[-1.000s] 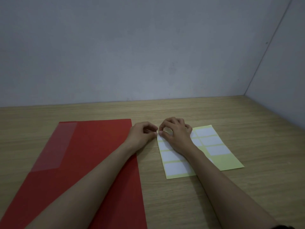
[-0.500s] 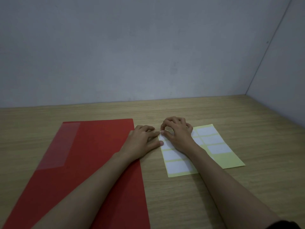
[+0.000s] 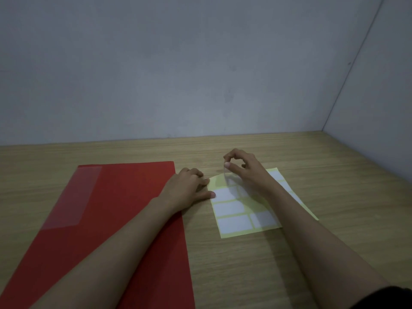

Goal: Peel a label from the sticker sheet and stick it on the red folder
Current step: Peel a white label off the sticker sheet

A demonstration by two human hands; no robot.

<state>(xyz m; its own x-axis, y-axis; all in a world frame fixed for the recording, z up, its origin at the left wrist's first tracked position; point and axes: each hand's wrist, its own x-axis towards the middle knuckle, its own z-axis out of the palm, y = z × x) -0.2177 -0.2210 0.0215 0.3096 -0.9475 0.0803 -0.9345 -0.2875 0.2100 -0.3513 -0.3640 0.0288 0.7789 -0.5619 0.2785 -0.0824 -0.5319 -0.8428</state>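
A red folder (image 3: 116, 219) lies flat on the left of the wooden desk, with a clear pocket strip (image 3: 73, 197) near its far left corner. To its right lies a yellow sticker sheet (image 3: 236, 219) with several white labels. My left hand (image 3: 189, 190) rests flat, fingertips pressing the sheet's near-left edge. My right hand (image 3: 243, 170) hovers over the sheet's far left corner and pinches a white label (image 3: 229, 181) between thumb and forefinger. The label curls up off the backing, its lower end still near the sheet. My right forearm hides the sheet's middle.
The wooden desk (image 3: 245, 264) meets a grey back wall (image 3: 178, 74) and a grey side wall (image 3: 390, 108) at the right. A dark sleeve (image 3: 388, 297) shows at the bottom right corner.
My right hand has lifted up and back from the sheet's corner, drawing a white label up with it. My left hand has flattened and holds the sheet down.
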